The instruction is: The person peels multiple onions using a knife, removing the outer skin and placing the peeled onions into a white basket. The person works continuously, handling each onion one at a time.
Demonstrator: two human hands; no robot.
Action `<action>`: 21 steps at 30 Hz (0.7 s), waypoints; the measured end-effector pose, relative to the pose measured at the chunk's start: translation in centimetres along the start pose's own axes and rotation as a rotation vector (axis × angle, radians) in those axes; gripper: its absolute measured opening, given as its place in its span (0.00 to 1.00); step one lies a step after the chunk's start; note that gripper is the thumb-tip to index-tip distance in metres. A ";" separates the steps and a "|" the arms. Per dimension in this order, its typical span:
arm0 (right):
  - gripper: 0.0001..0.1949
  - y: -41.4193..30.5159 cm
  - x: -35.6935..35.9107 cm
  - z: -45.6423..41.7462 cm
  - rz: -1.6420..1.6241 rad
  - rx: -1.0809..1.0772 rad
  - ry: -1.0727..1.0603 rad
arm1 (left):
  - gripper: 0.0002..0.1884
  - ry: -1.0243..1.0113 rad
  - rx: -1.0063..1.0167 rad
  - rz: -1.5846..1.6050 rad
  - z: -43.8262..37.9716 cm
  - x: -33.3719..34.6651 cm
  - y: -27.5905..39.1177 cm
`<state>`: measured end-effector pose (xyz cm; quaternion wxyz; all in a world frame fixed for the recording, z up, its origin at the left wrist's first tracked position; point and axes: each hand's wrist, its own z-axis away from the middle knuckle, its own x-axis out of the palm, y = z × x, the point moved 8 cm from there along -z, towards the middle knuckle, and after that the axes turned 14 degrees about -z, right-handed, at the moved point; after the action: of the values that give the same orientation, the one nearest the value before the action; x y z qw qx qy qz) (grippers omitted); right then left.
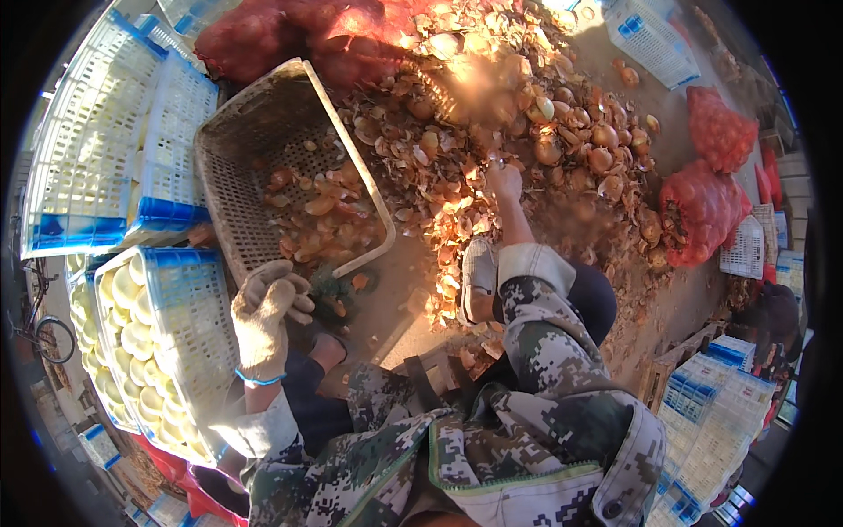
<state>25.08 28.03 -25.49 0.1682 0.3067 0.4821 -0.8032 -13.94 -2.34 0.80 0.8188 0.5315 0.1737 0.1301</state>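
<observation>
My left hand (pixel 271 303) wears a knitted cotton work glove with a blue cuff edge. Its fingers are loosely curled, and I see nothing in them. It hovers by the near corner of a dirty, perforated plastic crate (pixel 224 178) that has onion skins (pixel 323 217) on its floor. Bare, my right hand (pixel 504 181) reaches down to the near side of a heap of brown onions (pixel 602 158) and loose dry skins. Something small and shiny shows at its fingertips; glare and blur hide what it is and whether the hand grips it.
At left stand white-and-blue crates (pixel 184 316), the nearest full of peeled onions (pixel 141 342). Red mesh sacks (pixel 705 204) lie at right, with more red sacks (pixel 309 39) behind the heap. Stacked crates (pixel 711 408) stand at lower right. My shoe (pixel 479 273) is beside the skins.
</observation>
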 end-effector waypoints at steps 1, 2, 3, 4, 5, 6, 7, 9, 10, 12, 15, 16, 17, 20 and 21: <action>0.29 -0.5 0.0 -0.9 0.023 -0.042 0.000 | 0.22 0.010 -0.011 -0.002 0.0 -0.1 -0.2; 0.29 -0.9 0.1 -1.7 0.045 -0.084 0.000 | 0.22 0.022 -0.010 0.002 0.0 -0.1 -0.4; 0.29 -1.2 0.0 -2.8 0.063 -0.127 0.005 | 0.22 0.019 -0.021 0.004 -0.1 -0.1 -0.4; 0.29 0.2 0.4 -5.0 0.097 -0.086 0.026 | 0.22 0.012 -0.027 0.009 -0.3 0.1 -0.4; 0.27 1.1 0.9 -7.1 0.210 -0.144 -0.028 | 0.22 0.005 -0.034 0.014 -0.5 0.2 -0.4; 0.25 0.5 1.6 -7.9 0.323 -0.208 -0.091 | 0.22 0.007 -0.041 0.023 -0.5 0.1 -0.4; 0.23 0.0 2.6 -8.5 0.436 -0.272 -0.153 | 0.22 0.015 -0.045 0.003 -0.5 0.1 -0.6; 0.22 0.7 2.1 -8.7 0.205 -0.199 -0.037 | 0.22 0.029 -0.059 -0.035 -0.5 0.1 -0.9; 0.22 0.5 2.6 -8.6 0.202 -0.227 -0.085 | 0.19 0.062 -0.081 -0.071 -0.4 0.6 -0.6; 0.21 0.4 3.2 -7.1 0.060 -0.336 -0.349 | 0.20 0.050 -0.089 -0.095 -0.8 1.0 -0.6; 0.19 0.2 -0.8 -2.5 -0.297 -0.358 -0.620 | 0.21 0.018 -0.101 -0.110 -1.3 1.8 -0.6; 0.18 -0.2 -1.3 -1.4 -0.378 -0.230 -0.471 | 0.21 0.016 -0.101 -0.121 -1.5 1.7 -0.5; 0.17 0.3 -1.7 -1.0 -0.455 -0.100 -0.321 | 0.21 0.014 -0.096 -0.104 -1.5 2.0 -0.4; 0.17 1.4 0.5 -3.1 -0.360 -0.047 -0.150 | 0.22 0.004 -0.088 -0.077 -1.5 2.4 -0.4; 0.18 1.5 1.2 -3.2 -0.258 0.000 -0.085 | 0.22 0.009 -0.092 -0.088 -1.6 2.3 -0.7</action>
<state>26.09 30.16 -28.46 0.0835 0.2078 0.5099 -0.8305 -12.46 -0.39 -0.77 0.8466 0.4844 0.1943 0.1044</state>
